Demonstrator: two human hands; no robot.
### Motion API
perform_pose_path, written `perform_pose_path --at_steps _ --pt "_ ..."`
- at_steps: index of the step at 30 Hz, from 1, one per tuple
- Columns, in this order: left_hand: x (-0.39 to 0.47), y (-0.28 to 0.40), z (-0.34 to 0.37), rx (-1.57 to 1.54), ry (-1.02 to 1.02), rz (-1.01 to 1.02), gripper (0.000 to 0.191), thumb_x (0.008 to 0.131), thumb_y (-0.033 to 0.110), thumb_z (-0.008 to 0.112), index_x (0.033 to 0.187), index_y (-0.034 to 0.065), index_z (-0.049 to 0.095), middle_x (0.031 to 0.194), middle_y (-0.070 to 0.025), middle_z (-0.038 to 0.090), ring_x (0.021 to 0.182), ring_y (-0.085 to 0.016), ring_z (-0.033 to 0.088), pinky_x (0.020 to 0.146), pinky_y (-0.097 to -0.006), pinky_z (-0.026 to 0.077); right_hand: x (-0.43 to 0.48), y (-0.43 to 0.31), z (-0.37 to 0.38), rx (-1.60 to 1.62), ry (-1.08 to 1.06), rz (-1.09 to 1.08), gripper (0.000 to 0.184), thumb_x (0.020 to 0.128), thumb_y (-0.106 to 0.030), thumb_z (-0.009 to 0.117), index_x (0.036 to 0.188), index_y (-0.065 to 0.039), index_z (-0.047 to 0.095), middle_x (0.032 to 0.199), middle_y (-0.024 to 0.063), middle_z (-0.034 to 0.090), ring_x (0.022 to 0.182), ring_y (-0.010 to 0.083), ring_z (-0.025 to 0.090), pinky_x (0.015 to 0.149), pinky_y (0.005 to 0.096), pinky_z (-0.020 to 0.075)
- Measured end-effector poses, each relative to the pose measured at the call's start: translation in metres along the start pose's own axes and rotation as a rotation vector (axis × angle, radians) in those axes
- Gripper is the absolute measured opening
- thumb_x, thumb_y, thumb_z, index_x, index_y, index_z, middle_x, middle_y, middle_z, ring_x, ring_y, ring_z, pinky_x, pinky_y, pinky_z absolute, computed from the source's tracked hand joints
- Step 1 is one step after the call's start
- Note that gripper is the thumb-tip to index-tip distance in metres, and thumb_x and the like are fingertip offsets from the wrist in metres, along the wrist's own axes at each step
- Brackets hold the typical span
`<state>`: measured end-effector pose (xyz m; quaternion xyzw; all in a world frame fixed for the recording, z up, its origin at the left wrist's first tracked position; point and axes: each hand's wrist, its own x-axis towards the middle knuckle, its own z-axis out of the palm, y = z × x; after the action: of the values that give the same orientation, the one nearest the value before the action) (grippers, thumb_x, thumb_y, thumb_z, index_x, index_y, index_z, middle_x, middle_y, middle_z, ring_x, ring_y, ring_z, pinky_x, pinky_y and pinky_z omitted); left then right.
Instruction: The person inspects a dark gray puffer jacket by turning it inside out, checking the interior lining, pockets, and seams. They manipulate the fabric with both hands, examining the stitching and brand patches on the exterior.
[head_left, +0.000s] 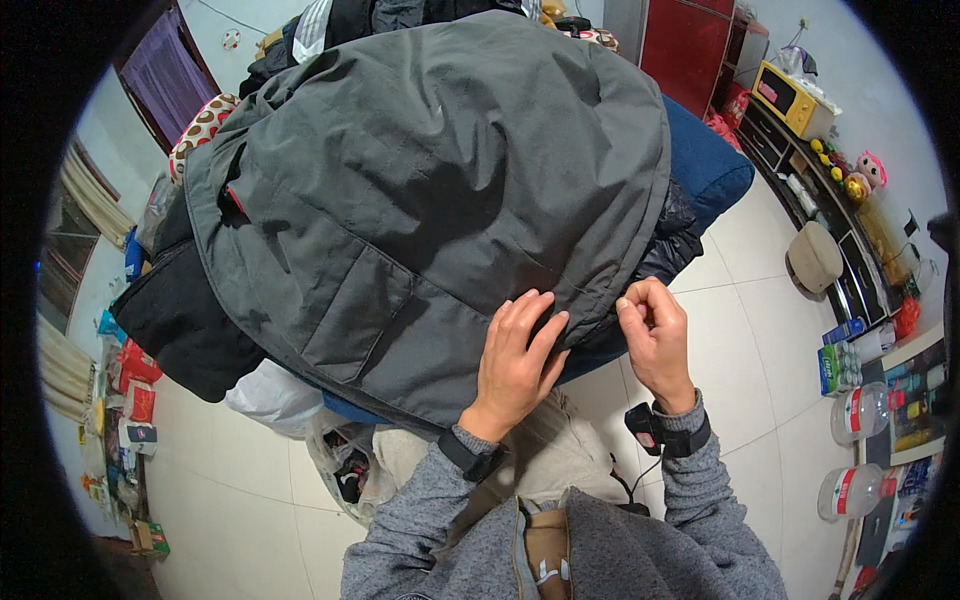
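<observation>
A dark gray jacket (450, 187) lies spread over a blue padded seat or bed, with a flap pocket facing up and a small red tag at its left. My left hand (520, 360) rests on the jacket's near edge, fingers spread and bent over the fabric. To its right, my right hand (654, 330) is raised just past the jacket's corner with thumb and fingertips pinched together; whether anything thin is between them cannot be seen. A black garment (187, 322) sticks out from under the jacket on the left.
Blue cushioning (701, 161) shows at the right, beside a black shiny garment (679, 225). White and clear plastic bags (274, 397) stand on the tiled floor near my knees. Along the right wall are a low cabinet, a stool (814, 257) and large clear bottles (859, 412).
</observation>
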<state>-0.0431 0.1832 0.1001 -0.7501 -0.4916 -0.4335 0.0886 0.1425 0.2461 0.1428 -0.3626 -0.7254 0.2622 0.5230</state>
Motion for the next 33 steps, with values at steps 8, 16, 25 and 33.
perform_pose_path --at_steps 8,16,25,33 --pt "-0.001 -0.001 0.000 -0.016 0.013 0.008 0.060 0.071 0.004 0.080 0.127 0.0054 0.059 0.137 -0.0169 0.052 0.131 -0.038 0.048 0.110 -0.0519 0.039 0.015 -0.003 0.023 -0.375 -0.057 -0.305 0.012 0.085 -0.005 0.070 0.093 -0.002 0.060 0.086 0.0145 0.058 0.069 0.0334 0.064 0.059 0.0395 0.0503" --pt "-0.002 -0.003 0.000 -0.011 0.020 0.018 0.060 0.072 0.004 0.080 0.127 0.0052 0.058 0.137 -0.0169 0.052 0.131 -0.039 0.049 0.108 -0.0518 0.040 0.001 0.004 0.014 0.010 0.016 -0.039 0.010 0.081 0.001 0.066 0.079 0.001 0.056 0.071 0.0064 0.047 0.057 0.0130 0.042 0.053 0.0282 0.0362" --pt "-0.003 -0.005 0.003 -0.012 0.040 0.027 0.058 0.072 0.005 0.080 0.126 0.0054 0.059 0.137 -0.0172 0.053 0.131 -0.038 0.049 0.109 -0.0515 0.040 0.011 -0.005 0.023 -0.259 0.004 -0.294 0.010 0.085 0.001 0.070 0.089 0.001 0.061 0.080 0.0116 0.058 0.062 0.0244 0.059 0.057 0.0338 0.0467" --pt "-0.004 -0.005 0.002 -0.009 0.026 0.026 0.057 0.073 0.006 0.080 0.126 0.0057 0.059 0.137 -0.0163 0.052 0.131 -0.037 0.049 0.109 -0.0511 0.040 0.009 0.001 0.027 -0.203 -0.001 -0.210 0.009 0.081 0.002 0.067 0.082 0.000 0.058 0.072 0.0077 0.051 0.058 0.0205 0.053 0.053 0.0334 0.0415"
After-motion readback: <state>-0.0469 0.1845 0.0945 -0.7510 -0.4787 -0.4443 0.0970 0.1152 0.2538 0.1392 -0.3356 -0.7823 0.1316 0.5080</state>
